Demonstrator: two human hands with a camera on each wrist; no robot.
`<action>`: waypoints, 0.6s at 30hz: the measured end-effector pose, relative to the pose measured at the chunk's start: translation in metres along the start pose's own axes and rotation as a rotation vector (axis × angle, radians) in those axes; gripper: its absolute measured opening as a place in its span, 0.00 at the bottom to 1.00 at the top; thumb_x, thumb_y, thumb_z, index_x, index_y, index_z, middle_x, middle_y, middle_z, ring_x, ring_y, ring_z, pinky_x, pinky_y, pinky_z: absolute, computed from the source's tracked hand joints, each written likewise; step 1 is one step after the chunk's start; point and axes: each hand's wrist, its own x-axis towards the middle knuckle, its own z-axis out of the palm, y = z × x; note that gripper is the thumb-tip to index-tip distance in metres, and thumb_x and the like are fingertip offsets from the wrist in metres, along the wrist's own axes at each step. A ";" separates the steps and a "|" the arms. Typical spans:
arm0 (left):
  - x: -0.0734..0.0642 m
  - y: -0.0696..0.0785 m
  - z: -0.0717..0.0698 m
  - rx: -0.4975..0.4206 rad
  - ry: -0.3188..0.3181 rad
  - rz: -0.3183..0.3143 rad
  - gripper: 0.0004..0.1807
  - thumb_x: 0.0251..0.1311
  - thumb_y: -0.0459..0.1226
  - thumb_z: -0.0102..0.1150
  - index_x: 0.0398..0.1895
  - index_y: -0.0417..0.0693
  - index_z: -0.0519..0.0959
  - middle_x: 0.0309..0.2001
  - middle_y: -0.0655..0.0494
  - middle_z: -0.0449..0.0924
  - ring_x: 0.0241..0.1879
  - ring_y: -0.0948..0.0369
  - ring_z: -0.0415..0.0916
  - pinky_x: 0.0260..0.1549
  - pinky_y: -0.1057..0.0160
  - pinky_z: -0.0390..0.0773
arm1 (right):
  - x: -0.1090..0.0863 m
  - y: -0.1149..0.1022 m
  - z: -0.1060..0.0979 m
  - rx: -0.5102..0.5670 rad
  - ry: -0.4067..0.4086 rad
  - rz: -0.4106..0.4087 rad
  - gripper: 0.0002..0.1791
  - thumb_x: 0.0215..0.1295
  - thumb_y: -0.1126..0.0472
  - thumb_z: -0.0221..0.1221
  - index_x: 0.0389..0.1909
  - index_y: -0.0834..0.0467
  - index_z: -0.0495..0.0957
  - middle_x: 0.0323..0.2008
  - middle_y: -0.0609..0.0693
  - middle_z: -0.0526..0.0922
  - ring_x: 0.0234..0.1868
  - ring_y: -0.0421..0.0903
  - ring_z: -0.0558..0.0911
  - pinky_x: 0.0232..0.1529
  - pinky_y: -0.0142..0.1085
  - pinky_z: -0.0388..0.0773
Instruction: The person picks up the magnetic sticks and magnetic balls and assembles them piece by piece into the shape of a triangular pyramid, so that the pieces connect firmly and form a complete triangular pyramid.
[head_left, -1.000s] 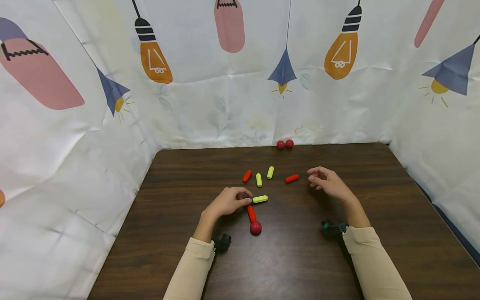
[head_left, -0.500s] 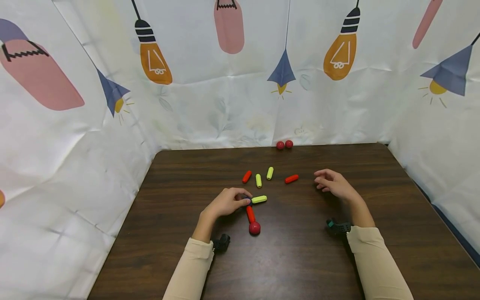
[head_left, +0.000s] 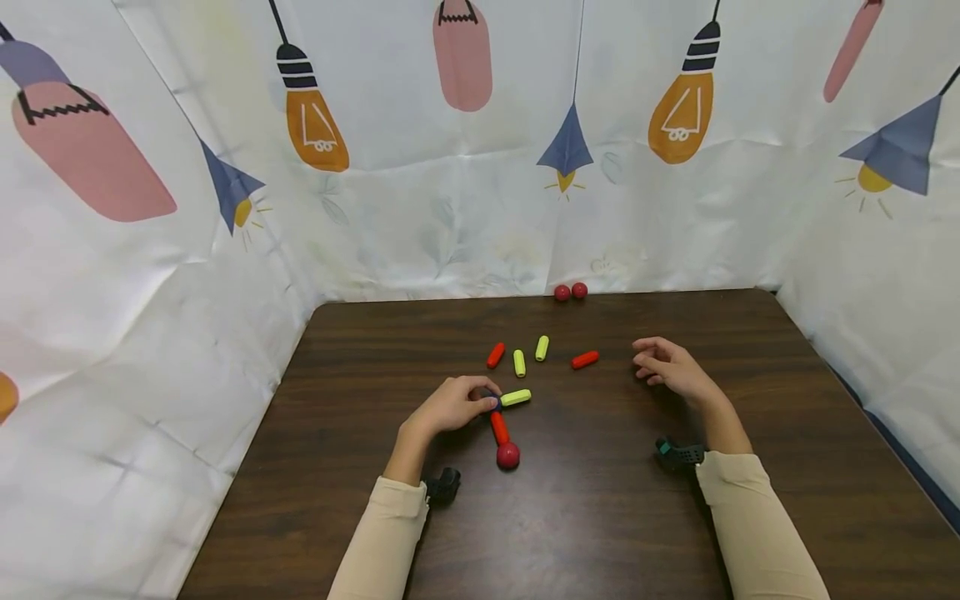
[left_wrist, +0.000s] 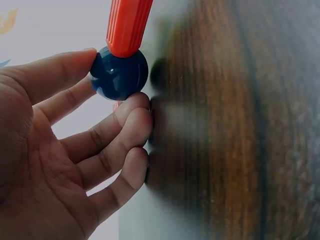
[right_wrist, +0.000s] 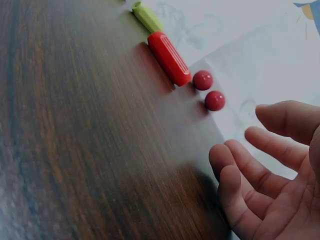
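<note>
- Your left hand (head_left: pixel 453 406) pinches the blue ball (left_wrist: pixel 120 75), fingers narrow around it, nearer the table's (head_left: pixel 622 517) left edge than its right.
- Seemingly joined to it: a red rod (head_left: pixel 500 428) ending in a red ball (head_left: pixel 507 455), and a yellow rod (head_left: pixel 516 398).
- Probably left: two loose red rods (head_left: pixel 585 359), two loose yellow rods (head_left: pixel 520 363), scattered before two spare red balls (head_left: pixel 580 290) at the far edge.
- Your right hand (head_left: pixel 675 367), nearer the right edge, holds nothing, fingers wide.

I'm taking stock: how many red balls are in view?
3. One red ball caps a red rod; a second ball and third ball sit side by side at the far edge of the table. The left hand may hide more.
</note>
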 end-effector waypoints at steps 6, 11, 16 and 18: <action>-0.001 -0.002 0.000 -0.011 -0.005 -0.009 0.09 0.72 0.44 0.60 0.51 0.60 0.84 0.28 0.59 0.78 0.25 0.62 0.72 0.28 0.63 0.72 | 0.013 -0.001 0.003 0.005 0.020 -0.029 0.32 0.78 0.51 0.55 0.73 0.64 0.61 0.52 0.57 0.75 0.44 0.43 0.84 0.44 0.36 0.83; -0.001 -0.003 -0.001 -0.019 -0.007 -0.011 0.10 0.72 0.44 0.60 0.52 0.60 0.83 0.29 0.58 0.79 0.26 0.61 0.72 0.29 0.62 0.72 | 0.036 -0.013 0.003 -0.007 0.022 -0.038 0.33 0.77 0.50 0.56 0.75 0.63 0.60 0.53 0.57 0.73 0.45 0.43 0.84 0.47 0.38 0.83; -0.002 -0.003 -0.001 -0.020 -0.012 -0.012 0.10 0.72 0.45 0.60 0.52 0.59 0.83 0.30 0.57 0.79 0.26 0.61 0.72 0.29 0.62 0.72 | 0.058 -0.033 -0.002 -0.042 0.010 -0.007 0.33 0.78 0.52 0.55 0.76 0.62 0.59 0.54 0.57 0.73 0.51 0.54 0.84 0.53 0.45 0.82; -0.002 -0.003 -0.001 -0.017 -0.010 -0.013 0.10 0.72 0.45 0.60 0.52 0.59 0.83 0.30 0.57 0.79 0.26 0.61 0.72 0.29 0.62 0.72 | 0.065 -0.045 -0.003 -0.051 0.004 0.007 0.32 0.79 0.54 0.54 0.76 0.62 0.59 0.56 0.61 0.73 0.55 0.63 0.82 0.57 0.51 0.80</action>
